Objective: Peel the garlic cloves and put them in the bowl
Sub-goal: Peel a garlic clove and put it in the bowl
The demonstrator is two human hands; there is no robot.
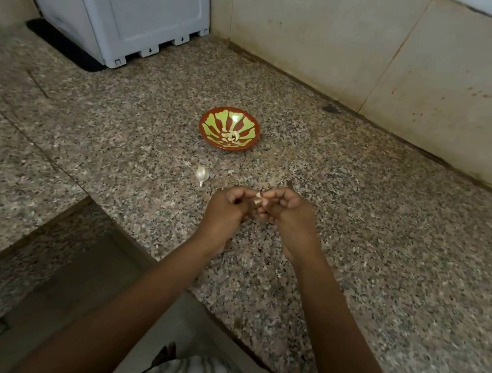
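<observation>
A small red bowl with a green leaf pattern (213, 119) stands on the granite counter, with several peeled garlic cloves (231, 137) lying in its bottom. Nearer to me, my left hand (227, 212) and my right hand (289, 215) meet above the counter, both with curled fingers pinching one small garlic clove (258, 198) between their fingertips. A bit of pale skin sticks up from that clove. An unpeeled white clove (201, 175) lies on the counter to the left of my hands.
A white appliance (121, 4) on a black mat stands at the back left. Tiled walls (382, 47) close off the counter's far and right sides. The speckled counter (388, 236) drops to a lower step (8, 155) at the left.
</observation>
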